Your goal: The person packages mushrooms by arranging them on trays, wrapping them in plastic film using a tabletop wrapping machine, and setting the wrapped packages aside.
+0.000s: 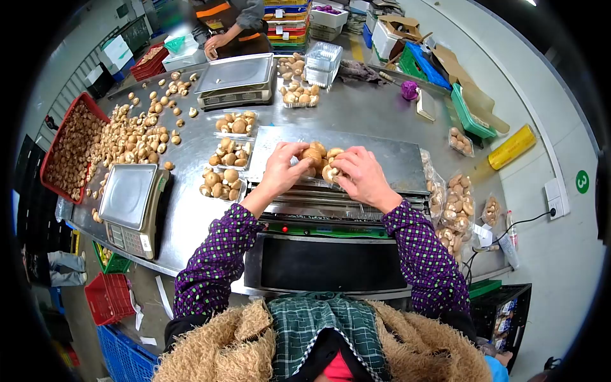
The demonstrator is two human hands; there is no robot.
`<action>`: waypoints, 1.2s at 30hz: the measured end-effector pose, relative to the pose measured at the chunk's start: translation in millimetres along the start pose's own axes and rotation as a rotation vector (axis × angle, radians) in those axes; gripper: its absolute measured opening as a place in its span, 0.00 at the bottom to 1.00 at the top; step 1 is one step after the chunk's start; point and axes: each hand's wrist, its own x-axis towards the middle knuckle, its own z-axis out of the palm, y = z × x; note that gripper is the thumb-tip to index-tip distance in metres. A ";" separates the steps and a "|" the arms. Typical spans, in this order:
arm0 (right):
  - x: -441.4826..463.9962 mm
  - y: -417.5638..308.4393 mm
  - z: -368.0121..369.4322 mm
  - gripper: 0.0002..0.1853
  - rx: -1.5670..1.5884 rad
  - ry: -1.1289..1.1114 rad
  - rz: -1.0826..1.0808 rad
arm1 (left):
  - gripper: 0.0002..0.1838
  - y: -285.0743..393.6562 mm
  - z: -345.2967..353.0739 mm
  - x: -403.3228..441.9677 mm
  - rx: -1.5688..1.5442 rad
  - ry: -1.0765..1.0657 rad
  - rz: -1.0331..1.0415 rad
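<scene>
Both hands are low over the metal plate (pixel 401 160), and the cluster of mushrooms (pixel 314 155) sits right between them! The left hand (pixel 284 168) is half-open, fingers and thumb curved against the cluster's left side; whether it grips anything, I can't tell. Over on the other side, the right hand (pixel 364 173) is bent nearly closed, fingertips and thumb on a mushroom (pixel 330 174). Three filled packs (pixel 227 153) line up left of the plate.
</scene>
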 end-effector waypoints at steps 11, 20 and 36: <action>18.3 8.9 23.9 0.09 0.148 0.124 0.127 | 0.16 1.5 16.8 -8.6 0.162 0.128 0.205; 13.1 37.5 -4.3 0.07 0.360 0.423 0.365 | 0.20 -9.0 10.2 -8.7 0.241 0.139 0.160; -7.7 56.5 1.9 0.14 -0.012 0.010 0.483 | 0.18 32.2 -4.4 14.2 0.587 -0.259 -0.007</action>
